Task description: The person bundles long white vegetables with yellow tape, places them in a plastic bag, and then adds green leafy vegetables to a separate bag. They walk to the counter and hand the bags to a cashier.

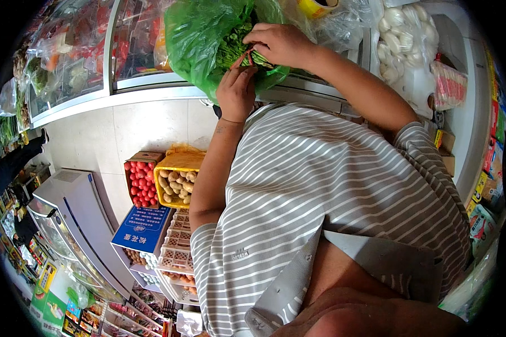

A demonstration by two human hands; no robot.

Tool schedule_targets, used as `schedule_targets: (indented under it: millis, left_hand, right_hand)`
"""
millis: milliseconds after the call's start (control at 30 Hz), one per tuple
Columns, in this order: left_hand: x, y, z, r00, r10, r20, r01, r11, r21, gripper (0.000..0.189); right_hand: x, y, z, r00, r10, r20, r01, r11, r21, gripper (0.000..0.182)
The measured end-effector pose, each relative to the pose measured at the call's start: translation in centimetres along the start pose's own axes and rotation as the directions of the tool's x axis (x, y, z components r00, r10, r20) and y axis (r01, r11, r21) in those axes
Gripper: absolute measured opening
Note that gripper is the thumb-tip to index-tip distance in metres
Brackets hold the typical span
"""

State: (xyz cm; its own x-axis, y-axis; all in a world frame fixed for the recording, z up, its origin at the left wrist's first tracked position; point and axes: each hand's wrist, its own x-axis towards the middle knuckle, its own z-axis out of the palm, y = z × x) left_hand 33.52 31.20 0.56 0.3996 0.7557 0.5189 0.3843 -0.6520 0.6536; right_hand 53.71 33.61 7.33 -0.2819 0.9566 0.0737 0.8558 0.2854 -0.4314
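A bunch of leafy greens [232, 48] with thin stems lies in a translucent green plastic bag [189, 46], on top of a glass-topped display case with a metal frame [152, 82]. A reddish tie [241, 60] crosses the stems. My left hand [236, 90] pinches the lower end of this tie at the bag's near edge. From the right, my right hand [280, 44] bends its fingers over the stems, its fingertips close to the tie's upper end. Its thumb and fingertips are partly hidden, so whether they also pinch the tie is unclear.
A yellow tape roll [316, 8] and clear plastic lie beyond my right hand. Bagged white items [405, 38] stand at right. Left on the floor are a box of tomatoes [141, 183], a yellow crate of potatoes [177, 164], a blue box [141, 223] and a chest freezer [84, 219].
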Motion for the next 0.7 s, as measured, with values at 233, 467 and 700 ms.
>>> schedule_targets:
  millis: [233,467,700]
  left_hand:
    - [-0.6,-0.3,-0.7,0.995,-0.087,0.047,0.090,0.994,-0.068,0.026]
    - [0.4,2.3,-4.3,0.992,-0.123,-0.010,0.120,0.982,-0.147,0.040]
    - [-4.2,0.6,-12.1,0.949,-0.180,-0.258,0.194,0.980,0.031,0.027]
  right_hand:
    - [1.2,0.7,-0.2,0.992,0.007,0.129,0.004,0.996,-0.088,0.027]
    - [-1.3,-5.2,-1.0,0.992,-0.042,-0.118,0.065,0.978,0.199,0.028]
    - [-0.1,-10.9,-0.9,0.979,-0.132,-0.158,0.196,0.835,0.514,0.027]
